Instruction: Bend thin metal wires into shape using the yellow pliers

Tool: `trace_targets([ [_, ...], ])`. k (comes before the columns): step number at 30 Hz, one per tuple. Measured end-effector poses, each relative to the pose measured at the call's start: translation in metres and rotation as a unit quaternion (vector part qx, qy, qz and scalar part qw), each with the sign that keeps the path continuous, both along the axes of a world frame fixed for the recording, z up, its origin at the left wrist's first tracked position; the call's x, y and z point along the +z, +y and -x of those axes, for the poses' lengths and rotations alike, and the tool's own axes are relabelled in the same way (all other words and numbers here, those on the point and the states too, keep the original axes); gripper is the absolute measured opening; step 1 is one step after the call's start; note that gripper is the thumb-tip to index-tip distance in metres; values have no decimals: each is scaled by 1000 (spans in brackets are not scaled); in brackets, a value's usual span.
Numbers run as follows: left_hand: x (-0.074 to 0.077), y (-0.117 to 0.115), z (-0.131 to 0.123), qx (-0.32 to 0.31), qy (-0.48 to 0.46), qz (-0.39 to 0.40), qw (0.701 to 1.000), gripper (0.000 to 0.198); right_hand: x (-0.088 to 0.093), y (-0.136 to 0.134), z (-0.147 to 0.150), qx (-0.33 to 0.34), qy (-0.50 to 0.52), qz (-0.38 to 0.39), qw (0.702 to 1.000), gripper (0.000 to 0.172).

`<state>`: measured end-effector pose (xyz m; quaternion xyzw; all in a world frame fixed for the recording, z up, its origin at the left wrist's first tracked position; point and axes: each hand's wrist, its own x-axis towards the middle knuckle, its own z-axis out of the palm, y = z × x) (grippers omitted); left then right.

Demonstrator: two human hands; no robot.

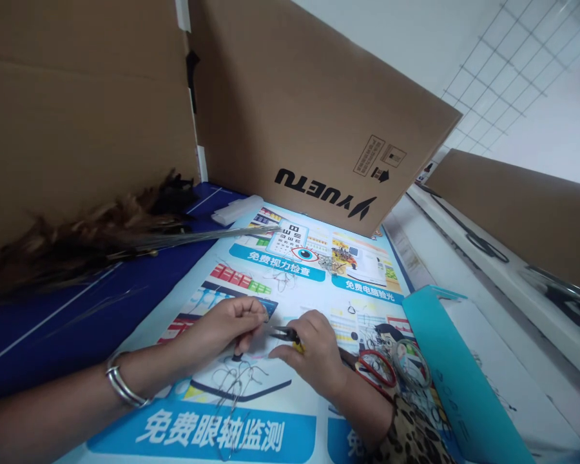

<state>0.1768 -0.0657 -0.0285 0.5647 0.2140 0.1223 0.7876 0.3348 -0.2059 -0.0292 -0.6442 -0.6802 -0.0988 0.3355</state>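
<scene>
My left hand, with a silver bangle at the wrist, is closed in a pinch; the small thing between its fingertips is too fine to make out. In my right hand is a pair of pliers with dark pointed jaws and some yellow on the handle. The jaws point left, close to my left fingertips. Below my hands lies a loose bunch of thin bent wire pieces. Red-handled scissors rest right of my right wrist, beside a coil of wire.
Tall cardboard panels stand behind and to the left. Brown feathers and long thin rods lie at left on blue cloth. Small wire bits are scattered on the printed sheet. A turquoise box is at right.
</scene>
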Motion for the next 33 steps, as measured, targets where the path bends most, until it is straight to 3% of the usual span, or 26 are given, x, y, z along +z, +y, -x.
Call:
trace_targets([
  [9, 4, 1, 2, -51, 4, 86, 995, 22, 5, -1, -4, 10, 34, -15, 999, 46],
  [15, 4, -5, 4, -127, 32, 79, 988, 20, 4, 1, -7, 6, 57, -11, 998, 48],
  [19, 5, -6, 5, -142, 39, 74, 986, 18, 6, 0, -7, 13, 78, 19, 997, 45],
  [26, 9, -1, 4, -136, 39, 70, 987, 17, 20, -1, -8, 13, 146, 112, 983, 29],
  [29, 9, 4, 5, -133, 41, 44, 989, 19, 26, -2, -11, -1, 126, 186, 974, 21],
  [33, 6, 13, 6, -127, 64, -18, 990, 22, 30, -3, -14, 7, 90, 269, 959, 23],
])
